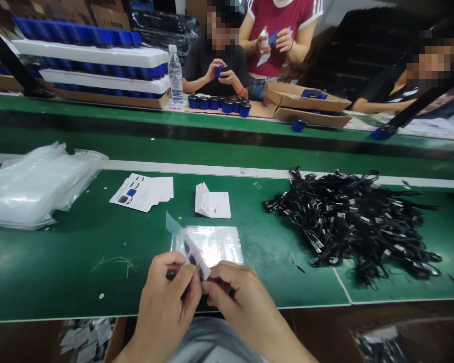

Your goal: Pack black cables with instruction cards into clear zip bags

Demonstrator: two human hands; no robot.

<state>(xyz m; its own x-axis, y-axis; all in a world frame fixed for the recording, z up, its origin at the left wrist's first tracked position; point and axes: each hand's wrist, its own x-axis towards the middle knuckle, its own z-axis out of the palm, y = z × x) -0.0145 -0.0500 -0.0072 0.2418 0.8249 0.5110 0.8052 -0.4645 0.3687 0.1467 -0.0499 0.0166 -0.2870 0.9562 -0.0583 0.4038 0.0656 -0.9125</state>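
A small white leaflet (194, 254) printed with dark pictures is pinched at its near end between the left hand (166, 297) and right hand (245, 297), both closed on it just above the worktop's near edge. A clear plastic flap (173, 223) rises at its far left. Just beyond, a clear bag (208, 245) lies flat on the green worktop (98, 282), apparently set there within easy reach. Farther on sit a stack of printed cards (142, 192) and a folded booklet (212, 200). A pile of clear bags (38, 186) lies left, and a heap of black cables (351, 222) lies right. Across the far side, a co-worker's hands (220, 73) hold a small blue object (220, 70).
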